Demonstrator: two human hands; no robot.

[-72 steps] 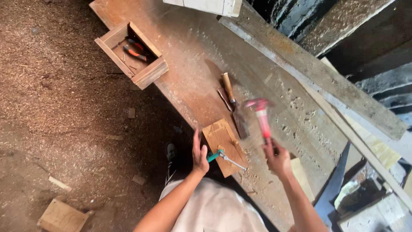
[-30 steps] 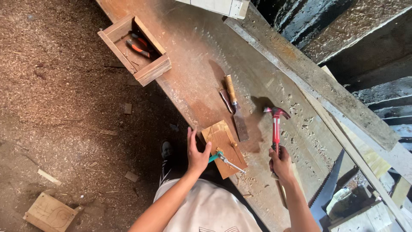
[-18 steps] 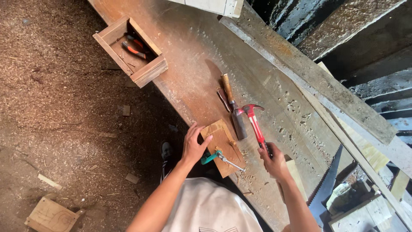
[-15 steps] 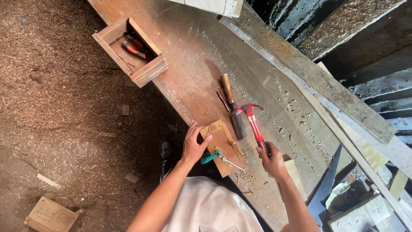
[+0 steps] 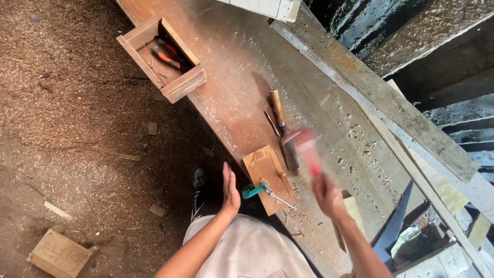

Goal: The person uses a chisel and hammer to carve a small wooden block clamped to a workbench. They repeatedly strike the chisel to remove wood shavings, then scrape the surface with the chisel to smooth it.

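A small flat wooden block [image 5: 267,175] lies at the near edge of a long worn workbench [image 5: 242,87], held by a clamp with a teal handle [image 5: 256,190]. My left hand [image 5: 229,189] is flat and open just left of the block, off the bench edge, holding nothing. My right hand [image 5: 327,193] grips a red-handled hammer [image 5: 304,149], blurred with motion just right of the block. A wooden-handled chisel [image 5: 278,110] and a dark flat tool [image 5: 290,153] lie beyond the block.
An open wooden box [image 5: 181,85] with orange-handled pliers [image 5: 165,56] sits at the bench's far left edge. A handsaw [image 5: 393,224] leans at the right. Sawdust covers the floor, where a marked wooden offcut [image 5: 60,253] lies at lower left.
My left hand has come off the block and moved left, fingers straightened. The hammer has swung and now blurs over the bench right of the block.
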